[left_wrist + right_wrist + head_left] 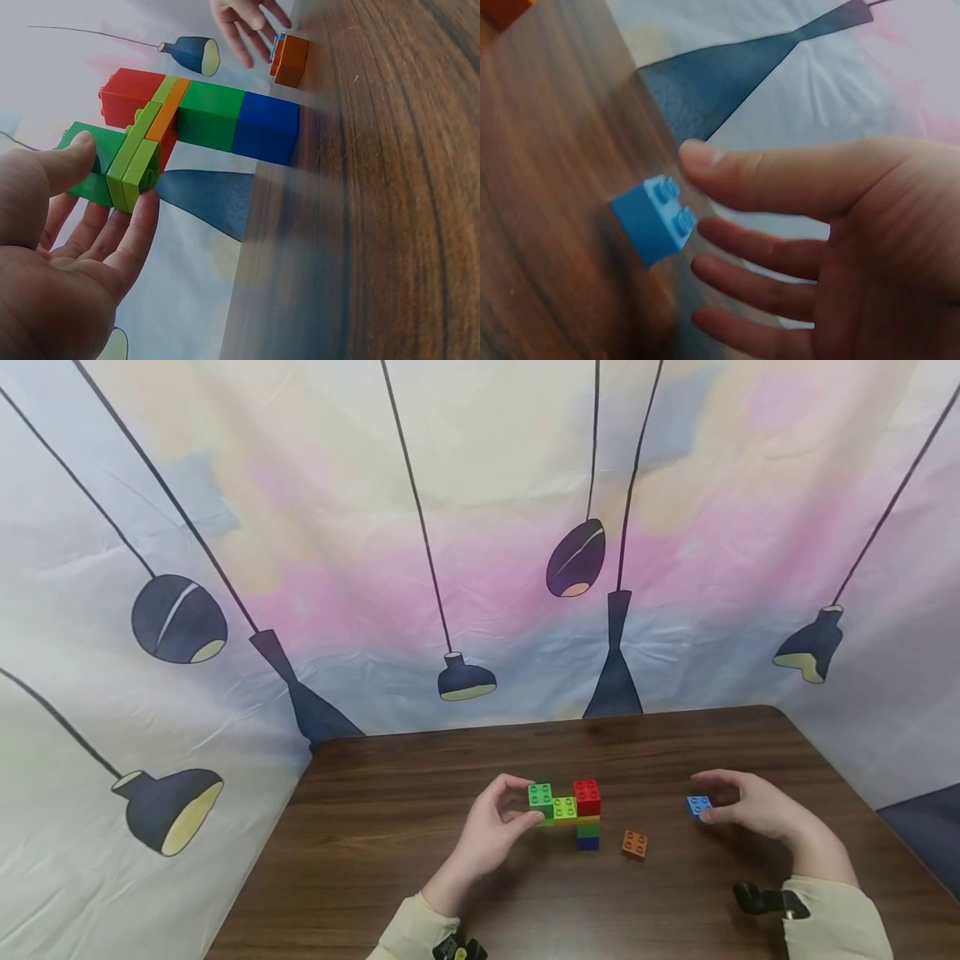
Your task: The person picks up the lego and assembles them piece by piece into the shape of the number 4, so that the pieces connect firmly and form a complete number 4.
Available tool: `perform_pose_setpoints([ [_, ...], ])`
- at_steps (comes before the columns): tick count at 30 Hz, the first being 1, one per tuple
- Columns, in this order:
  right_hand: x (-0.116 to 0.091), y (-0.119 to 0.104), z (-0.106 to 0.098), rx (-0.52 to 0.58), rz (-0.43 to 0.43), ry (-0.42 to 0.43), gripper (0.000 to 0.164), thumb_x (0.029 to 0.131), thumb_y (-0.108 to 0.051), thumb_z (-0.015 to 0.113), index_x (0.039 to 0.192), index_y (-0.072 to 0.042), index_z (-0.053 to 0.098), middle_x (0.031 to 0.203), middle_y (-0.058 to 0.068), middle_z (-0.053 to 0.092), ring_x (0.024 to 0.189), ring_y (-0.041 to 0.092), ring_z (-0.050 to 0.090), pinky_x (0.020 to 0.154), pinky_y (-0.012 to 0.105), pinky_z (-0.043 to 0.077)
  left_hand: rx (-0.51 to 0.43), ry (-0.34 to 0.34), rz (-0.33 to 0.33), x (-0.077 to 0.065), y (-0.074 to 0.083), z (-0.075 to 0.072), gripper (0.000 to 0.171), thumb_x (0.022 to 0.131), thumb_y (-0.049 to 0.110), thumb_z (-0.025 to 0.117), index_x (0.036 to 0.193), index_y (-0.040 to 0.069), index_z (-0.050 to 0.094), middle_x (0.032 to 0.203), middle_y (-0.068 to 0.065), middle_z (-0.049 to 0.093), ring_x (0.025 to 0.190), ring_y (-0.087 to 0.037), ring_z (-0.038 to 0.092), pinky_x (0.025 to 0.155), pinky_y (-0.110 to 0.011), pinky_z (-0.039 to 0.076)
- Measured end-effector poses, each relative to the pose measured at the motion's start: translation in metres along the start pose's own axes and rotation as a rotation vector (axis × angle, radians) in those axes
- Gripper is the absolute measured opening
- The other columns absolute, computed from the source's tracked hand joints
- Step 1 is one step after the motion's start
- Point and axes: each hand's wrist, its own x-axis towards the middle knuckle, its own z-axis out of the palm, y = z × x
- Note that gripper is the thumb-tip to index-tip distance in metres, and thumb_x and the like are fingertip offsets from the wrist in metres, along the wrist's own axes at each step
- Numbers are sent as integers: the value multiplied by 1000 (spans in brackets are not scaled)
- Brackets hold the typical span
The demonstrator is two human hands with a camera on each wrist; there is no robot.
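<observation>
My left hand pinches the left end of a joined building-brick structure. Its thumb lies on the green brick, while fingertips touch the lime bricks beneath. At the structure's other end, a red brick tops a column with orange, green and a dark blue brick at its foot. Farther right, my right hand hovers by a loose light blue brick on the table. In the right wrist view its thumb and fingers are spread, with a gap to the brick; contact is not visible.
A loose orange brick lies on the brown wooden table, between the structure and the light blue brick. Behind the table hangs a cloth backdrop with printed lamps.
</observation>
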Motion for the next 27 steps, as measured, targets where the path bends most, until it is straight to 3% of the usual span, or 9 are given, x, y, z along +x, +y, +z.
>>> perform_pose_setpoints([
  [5,3,11,4,3,46,-25,60,88,-11,87,140,7,61,138,35,60,124,53,58,98,66,52,3,-3,-8,1,-3,0,37,97,7,80,130,11,64,122,-10,70,93,-25,76,85,-32,62],
  [13,7,16,10,56,54,-19,53,87,-4,85,135,6,65,124,23,67,113,37,61,94,56,54,11,4,-10,0,-5,-1,37,97,5,79,130,10,63,122,-10,70,94,-25,76,85,-31,62],
  [20,7,19,9,41,57,15,46,88,-6,86,128,6,68,118,18,69,108,31,63,88,43,53,5,-5,-2,2,-5,0,37,97,6,79,130,10,63,122,-11,70,94,-26,77,86,-31,62],
  [27,7,20,11,25,46,27,40,89,-7,85,124,6,70,115,16,69,105,31,62,86,43,53,-12,-6,3,2,-4,2,37,96,3,79,129,10,63,122,-11,70,94,-26,76,85,-32,62],
])
